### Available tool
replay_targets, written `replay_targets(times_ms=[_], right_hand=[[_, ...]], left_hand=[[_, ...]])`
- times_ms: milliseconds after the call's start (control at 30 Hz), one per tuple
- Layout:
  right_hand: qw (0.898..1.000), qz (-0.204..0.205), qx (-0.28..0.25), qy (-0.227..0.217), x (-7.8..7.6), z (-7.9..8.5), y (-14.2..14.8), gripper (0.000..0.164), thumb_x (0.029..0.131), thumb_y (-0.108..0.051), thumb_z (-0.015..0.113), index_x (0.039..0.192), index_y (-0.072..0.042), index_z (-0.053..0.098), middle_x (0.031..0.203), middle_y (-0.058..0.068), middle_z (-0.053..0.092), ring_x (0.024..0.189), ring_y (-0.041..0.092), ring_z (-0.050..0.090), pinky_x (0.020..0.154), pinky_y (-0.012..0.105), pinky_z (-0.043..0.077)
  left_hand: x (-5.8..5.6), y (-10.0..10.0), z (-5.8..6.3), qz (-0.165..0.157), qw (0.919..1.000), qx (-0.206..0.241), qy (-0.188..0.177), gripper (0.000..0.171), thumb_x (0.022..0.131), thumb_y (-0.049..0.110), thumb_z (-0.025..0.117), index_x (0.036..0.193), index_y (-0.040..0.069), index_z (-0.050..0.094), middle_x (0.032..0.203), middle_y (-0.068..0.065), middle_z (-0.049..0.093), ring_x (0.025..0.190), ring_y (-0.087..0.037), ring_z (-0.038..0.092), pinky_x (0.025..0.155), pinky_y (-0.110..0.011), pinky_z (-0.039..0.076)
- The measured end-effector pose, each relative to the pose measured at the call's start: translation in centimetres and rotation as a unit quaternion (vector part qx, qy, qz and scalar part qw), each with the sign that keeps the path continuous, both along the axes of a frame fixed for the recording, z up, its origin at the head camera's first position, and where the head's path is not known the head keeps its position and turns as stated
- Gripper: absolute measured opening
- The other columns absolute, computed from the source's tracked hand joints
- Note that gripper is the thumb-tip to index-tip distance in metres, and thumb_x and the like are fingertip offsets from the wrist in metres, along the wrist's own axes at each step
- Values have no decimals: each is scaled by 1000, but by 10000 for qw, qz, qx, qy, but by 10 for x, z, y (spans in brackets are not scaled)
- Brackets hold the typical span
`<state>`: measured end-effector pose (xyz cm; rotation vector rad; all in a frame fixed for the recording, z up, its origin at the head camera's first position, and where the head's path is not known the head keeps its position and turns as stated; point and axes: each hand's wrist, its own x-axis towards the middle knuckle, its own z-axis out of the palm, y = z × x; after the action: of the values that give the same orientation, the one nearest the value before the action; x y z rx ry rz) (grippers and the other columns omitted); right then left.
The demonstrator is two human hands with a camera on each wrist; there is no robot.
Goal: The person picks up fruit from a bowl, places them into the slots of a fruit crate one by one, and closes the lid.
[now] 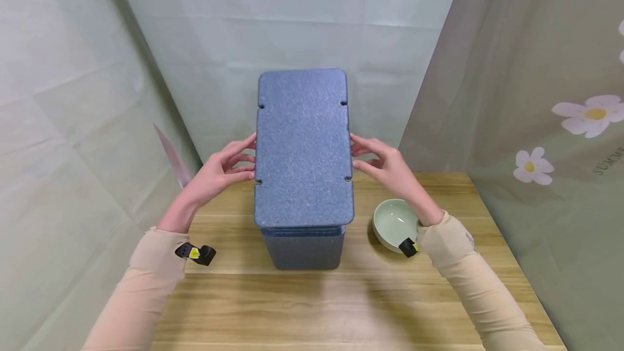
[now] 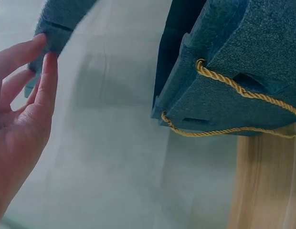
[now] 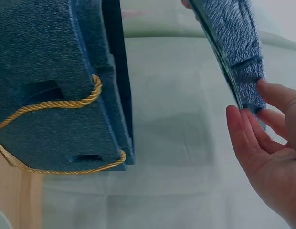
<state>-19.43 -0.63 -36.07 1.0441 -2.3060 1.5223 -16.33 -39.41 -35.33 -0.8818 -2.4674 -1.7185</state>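
Note:
A blue-grey foam box lid [image 1: 302, 145], with notches along its long edges, is held up over a matching foam box [image 1: 304, 251]. My left hand [image 1: 221, 169] grips the lid's left edge between thumb and fingers. On the right edge my right hand [image 1: 382, 164] does the same. Both wrist views show a wide gap between the lid and the open top of the box. A gold rope [image 2: 224, 78] hangs along one side of the box, and another gold rope [image 3: 57, 105] loops along the opposite side.
A pale green bowl [image 1: 392, 218] stands on the wooden table [image 1: 234, 307], close to my right wrist. Beyond my left forearm a thin, pale, pointed thing [image 1: 170, 153] sticks up. Light curtains [image 1: 312, 20] close off the back and both sides.

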Motion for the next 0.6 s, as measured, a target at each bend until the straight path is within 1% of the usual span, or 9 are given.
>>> replay_targets(times_ms=[100, 200, 300, 400, 500, 600], right_hand=[[9998, 24, 82, -155, -2, -6, 1, 55, 93, -3, 65, 145, -6, 49, 126, 18, 61, 115, 32, 62, 90, 22, 55], [9995, 32, 169, -260, -4, -11, 3, 54, 94, -4, 64, 145, -6, 49, 128, 19, 60, 116, 33, 62, 90, 23, 55], [9992, 27, 215, -327, -5, -14, 5, 53, 94, -5, 64, 145, -6, 50, 128, 18, 60, 116, 33, 62, 89, 21, 55], [9988, -7, 283, -397, -8, -19, 6, 52, 94, -7, 65, 144, -8, 51, 128, 17, 61, 116, 32, 62, 87, 20, 54], [9982, -48, 364, -470, -11, -24, 6, 52, 94, -9, 65, 144, -8, 51, 129, 16, 62, 116, 31, 62, 89, 26, 55], [9975, -73, 415, -562, -14, -30, 5, 51, 95, -11, 65, 144, -9, 51, 128, 15, 62, 116, 30, 62, 90, 31, 55]], left_hand=[[-1, 0, -4, 24, 9999, -45, -87, 71, 95, 2, 61, 157, 17, 29, 141, 5, 42, 118, -2, 55, 92, -15, 50], [-1, 1, -7, -25, 9997, -139, -198, 70, 96, 4, 61, 157, 15, 28, 144, -2, 40, 119, -1, 54, 92, -14, 50], [-2, 1, -9, -90, 9990, -225, -380, 72, 96, 5, 62, 157, 14, 26, 149, -10, 37, 120, -1, 54, 92, -15, 50], [-2, 0, -10, -175, 9974, -247, -652, 73, 95, 4, 63, 157, 13, 27, 156, -14, 31, 122, -1, 52, 93, -15, 50], [-4, 0, -12, -246, 9960, -283, -812, 74, 93, 3, 64, 157, 11, 27, 160, -15, 28, 124, -1, 51, 95, -15, 49], [-6, 0, -16, -271, 9956, -281, -856, 73, 93, 2, 64, 156, 7, 27, 161, -18, 27, 123, 1, 51, 95, -15, 49]])
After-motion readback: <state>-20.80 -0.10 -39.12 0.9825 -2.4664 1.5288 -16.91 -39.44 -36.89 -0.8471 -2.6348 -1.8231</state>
